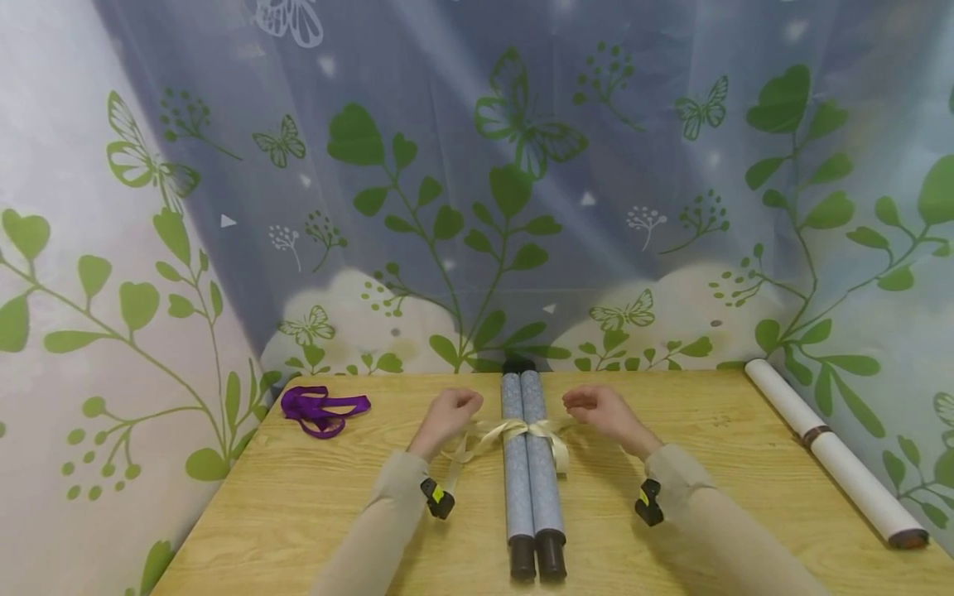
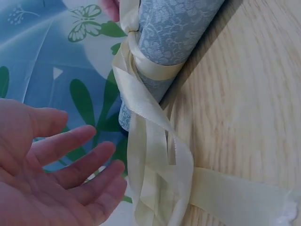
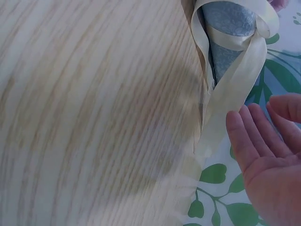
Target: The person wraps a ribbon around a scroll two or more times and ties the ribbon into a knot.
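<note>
A scroll [image 1: 527,480] with two light-blue patterned rolls and dark end knobs lies lengthwise on the table. Around its upper part a cream ribbon [image 1: 516,428] is tied, with loops and tails hanging to both sides. To the left of the scroll, my left hand [image 1: 451,412] is held apart from the ribbon; its fingers are loosely bent and empty in the left wrist view. My right hand [image 1: 605,414] hovers on the other side, fingers extended, holding nothing. The right wrist view shows a ribbon tail [image 3: 230,99] close to its fingertips.
A purple ribbon [image 1: 322,410] lies in a loose heap at the table's far left. Along the right edge rests a white rolled scroll [image 1: 835,451] with a brown band. A printed leaf-and-butterfly curtain [image 1: 462,165] stands behind the wooden table [image 1: 268,505].
</note>
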`<state>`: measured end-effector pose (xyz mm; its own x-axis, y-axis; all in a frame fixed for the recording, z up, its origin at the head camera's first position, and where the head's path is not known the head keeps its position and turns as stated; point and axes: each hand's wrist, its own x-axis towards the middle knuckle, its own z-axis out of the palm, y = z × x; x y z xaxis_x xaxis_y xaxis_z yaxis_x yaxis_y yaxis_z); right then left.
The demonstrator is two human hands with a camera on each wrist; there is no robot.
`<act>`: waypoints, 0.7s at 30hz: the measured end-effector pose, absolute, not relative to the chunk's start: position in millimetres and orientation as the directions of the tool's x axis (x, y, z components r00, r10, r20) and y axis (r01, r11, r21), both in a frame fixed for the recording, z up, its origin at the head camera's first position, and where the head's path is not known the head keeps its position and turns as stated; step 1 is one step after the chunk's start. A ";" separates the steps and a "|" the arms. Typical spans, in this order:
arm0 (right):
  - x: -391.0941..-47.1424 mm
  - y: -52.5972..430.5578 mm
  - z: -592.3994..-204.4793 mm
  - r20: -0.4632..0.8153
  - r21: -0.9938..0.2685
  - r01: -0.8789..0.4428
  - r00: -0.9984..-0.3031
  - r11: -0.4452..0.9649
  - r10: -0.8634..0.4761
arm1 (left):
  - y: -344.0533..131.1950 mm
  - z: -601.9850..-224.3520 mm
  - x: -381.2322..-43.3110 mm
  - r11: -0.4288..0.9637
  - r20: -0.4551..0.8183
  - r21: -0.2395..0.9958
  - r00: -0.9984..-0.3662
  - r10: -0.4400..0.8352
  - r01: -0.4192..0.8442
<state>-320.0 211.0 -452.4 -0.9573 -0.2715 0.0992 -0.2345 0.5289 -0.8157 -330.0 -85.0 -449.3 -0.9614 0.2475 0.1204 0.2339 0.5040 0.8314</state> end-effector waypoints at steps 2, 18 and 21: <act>-319.4 210.1 -452.7 0.107 -0.801 -0.255 -0.951 0.541 -0.290 | -84.3 -450.5 -329.1 0.509 0.130 0.824 -0.958 0.255 0.248; -319.8 200.6 -455.3 0.106 -0.774 -0.274 -0.945 0.570 -0.311 | -73.4 -456.6 -317.7 0.549 0.132 0.772 -0.926 0.354 0.320; -319.3 196.9 -455.5 0.109 -0.769 -0.276 -0.946 0.577 -0.306 | -69.9 -459.0 -315.5 0.555 0.110 0.769 -0.922 0.372 0.316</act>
